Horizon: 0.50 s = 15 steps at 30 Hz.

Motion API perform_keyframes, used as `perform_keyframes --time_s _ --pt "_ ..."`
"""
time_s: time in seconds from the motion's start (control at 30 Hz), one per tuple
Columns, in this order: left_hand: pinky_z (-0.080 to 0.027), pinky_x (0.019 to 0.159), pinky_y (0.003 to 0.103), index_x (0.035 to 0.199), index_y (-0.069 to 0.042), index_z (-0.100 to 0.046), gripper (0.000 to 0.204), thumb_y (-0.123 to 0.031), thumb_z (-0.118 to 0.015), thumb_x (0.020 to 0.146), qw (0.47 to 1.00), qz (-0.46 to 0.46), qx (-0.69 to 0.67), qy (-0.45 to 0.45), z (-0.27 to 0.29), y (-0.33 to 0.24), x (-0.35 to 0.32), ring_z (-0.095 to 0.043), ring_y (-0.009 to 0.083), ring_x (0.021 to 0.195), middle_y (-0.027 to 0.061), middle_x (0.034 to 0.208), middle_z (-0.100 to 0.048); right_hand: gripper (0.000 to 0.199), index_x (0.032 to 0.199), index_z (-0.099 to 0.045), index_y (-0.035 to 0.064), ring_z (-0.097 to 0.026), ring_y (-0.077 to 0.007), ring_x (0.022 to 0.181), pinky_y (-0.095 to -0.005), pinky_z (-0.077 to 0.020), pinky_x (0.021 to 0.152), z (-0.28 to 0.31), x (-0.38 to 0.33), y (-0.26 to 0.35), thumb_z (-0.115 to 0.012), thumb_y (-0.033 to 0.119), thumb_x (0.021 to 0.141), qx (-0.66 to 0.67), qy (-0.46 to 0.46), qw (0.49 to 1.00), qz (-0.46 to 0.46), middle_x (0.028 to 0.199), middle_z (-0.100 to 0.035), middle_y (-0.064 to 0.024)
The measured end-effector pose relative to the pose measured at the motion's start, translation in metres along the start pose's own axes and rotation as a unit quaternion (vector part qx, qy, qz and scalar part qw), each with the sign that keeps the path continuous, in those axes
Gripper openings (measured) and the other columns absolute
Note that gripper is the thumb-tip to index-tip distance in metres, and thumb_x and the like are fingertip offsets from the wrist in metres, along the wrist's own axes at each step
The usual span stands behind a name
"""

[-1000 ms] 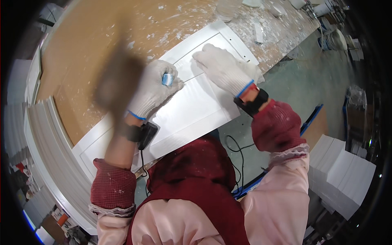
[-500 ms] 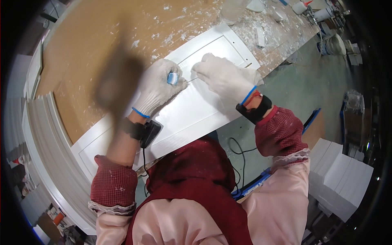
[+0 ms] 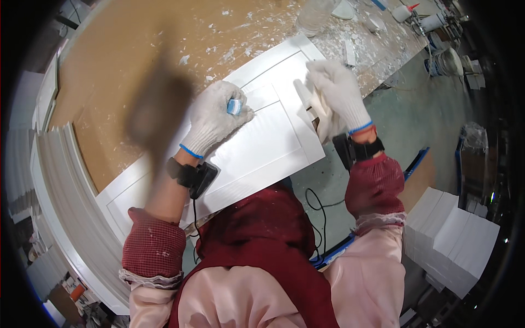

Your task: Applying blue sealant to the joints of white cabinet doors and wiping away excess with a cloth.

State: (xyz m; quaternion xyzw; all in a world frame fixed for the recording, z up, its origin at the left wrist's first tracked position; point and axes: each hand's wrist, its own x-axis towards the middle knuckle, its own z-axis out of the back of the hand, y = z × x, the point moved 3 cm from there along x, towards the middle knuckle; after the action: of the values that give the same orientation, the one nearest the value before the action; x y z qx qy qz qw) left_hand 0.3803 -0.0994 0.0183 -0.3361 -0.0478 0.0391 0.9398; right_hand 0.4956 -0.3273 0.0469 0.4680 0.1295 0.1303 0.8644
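A long white framed panel (image 3: 257, 147) lies diagonally on the worktable. My left hand (image 3: 216, 112), in a white knit glove, rests on it, fingers curled round a small blue-and-white object (image 3: 234, 106). Only its end shows, so its kind is unclear. My right hand (image 3: 340, 90), also gloved, is over the panel's right end with its fingers closed. A crumpled off-white cloth (image 3: 324, 121) hangs from its grip. Next to that cloth a pale flat strip shows near the fingers, partly hidden by the hand.
The brown worktable (image 3: 120, 60) bears white flakes and smears. A clear container (image 3: 313, 17) and a red-tipped white bottle (image 3: 403, 12) stand at the far right. White panels (image 3: 65, 208) are stacked at left, white boards (image 3: 454, 235) at right. A dark blur covers part of the left.
My right hand has moved right, from the middle of the panel to its right end, with the cloth now hanging below it. The left hand has barely shifted.
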Motion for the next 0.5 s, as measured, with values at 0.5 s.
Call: perform_keyframes --time_s 0.5 --pt "-0.051 0.072 0.036 0.078 -0.011 -0.063 0.026 -0.028 -0.080 0.068 0.999 -0.045 0.003 -0.006 -0.003 -0.001 0.003 -0.062 0.0265 0.082 0.0077 0.088 -0.063 0.017 0.097 -0.065 0.0094 -0.059 -0.0312 0.076 -0.0403 -0.0495 0.068 -0.034 -0.057 -0.003 -0.058 0.015 0.082 -0.343 0.157 0.894 0.241 0.078 -0.054 -0.0105"
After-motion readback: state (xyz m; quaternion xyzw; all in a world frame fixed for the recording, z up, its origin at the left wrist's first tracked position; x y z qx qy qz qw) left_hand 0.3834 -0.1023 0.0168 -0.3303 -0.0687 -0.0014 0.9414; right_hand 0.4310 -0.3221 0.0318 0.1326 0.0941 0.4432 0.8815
